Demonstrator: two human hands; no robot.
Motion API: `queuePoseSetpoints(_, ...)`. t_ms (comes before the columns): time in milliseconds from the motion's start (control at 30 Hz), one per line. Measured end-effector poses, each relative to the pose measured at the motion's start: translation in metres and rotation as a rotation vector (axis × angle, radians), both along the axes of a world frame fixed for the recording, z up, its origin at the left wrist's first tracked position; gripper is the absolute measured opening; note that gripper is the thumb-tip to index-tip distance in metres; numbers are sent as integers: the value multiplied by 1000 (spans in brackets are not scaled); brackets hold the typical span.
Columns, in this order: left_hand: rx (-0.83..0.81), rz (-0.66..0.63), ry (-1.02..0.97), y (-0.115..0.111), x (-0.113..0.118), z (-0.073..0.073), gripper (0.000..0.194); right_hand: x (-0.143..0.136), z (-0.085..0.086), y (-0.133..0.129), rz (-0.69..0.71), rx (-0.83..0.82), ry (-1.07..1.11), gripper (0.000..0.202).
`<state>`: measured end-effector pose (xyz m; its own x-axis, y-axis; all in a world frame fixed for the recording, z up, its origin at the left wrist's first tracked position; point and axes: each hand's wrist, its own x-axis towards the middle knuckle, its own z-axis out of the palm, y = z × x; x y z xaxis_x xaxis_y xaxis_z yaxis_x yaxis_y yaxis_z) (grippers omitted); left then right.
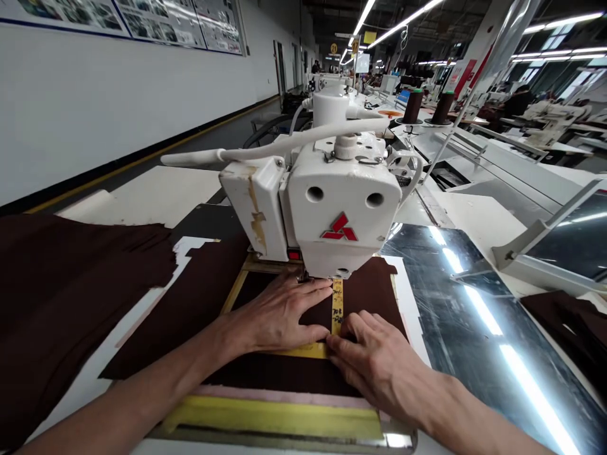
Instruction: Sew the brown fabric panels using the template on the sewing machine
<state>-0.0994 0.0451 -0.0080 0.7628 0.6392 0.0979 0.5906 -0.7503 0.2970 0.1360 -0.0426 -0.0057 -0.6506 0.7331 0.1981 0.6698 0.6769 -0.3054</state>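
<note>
A white sewing machine head (pixel 344 208) with a red three-diamond emblem stands over dark brown fabric (pixel 265 373). On the fabric lies a yellow-edged sewing template (pixel 303 351), with a yellow strip (pixel 337 309) bearing handwritten marks. My left hand (pixel 284 309) rests flat across it, fingers stretched out, the fingertips just below the machine head. To the right of the strip, my right hand (pixel 370 354) has its fingers curled and its thumb against the template's corner. The machine head hides the needle area, and the right fingertips are partly hidden.
Stacked dark brown fabric (pixel 71 284) covers the left of the table. At right lies a shiny dark plate (pixel 455 297), with a tilted panel (pixel 564 234) beyond. Two brown thread cones (pixel 413 106) stand behind the machine. A yellow band (pixel 275 418) runs along the near edge.
</note>
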Motion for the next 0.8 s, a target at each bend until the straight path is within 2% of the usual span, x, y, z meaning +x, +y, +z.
queuePoseSetpoints(100, 3, -52, -15, 4, -5, 0, 61, -11, -3, 1, -41, 65, -54, 6)
queuePoseSetpoints(200, 19, -78, -14, 7, -6, 1, 49, -17, -13, 2, -77, 161, -29, 7)
queuePoseSetpoints(333, 46, -64, 11, 7, -2, 3, 48, -18, -25, 4, -87, 248, -5, 13)
queuePoseSetpoints(433, 76, -67, 6, 6, -3, 2, 49, -17, -27, 4, -74, 236, -19, 15)
queuePoseSetpoints(600, 84, -146, -34, 7, -9, -3, 44, -16, -28, 3, -74, 198, -38, 13)
queuePoseSetpoints(800, 79, -153, 9, 4, -9, -2, 38, -15, -22, 1, -51, 116, -62, 8)
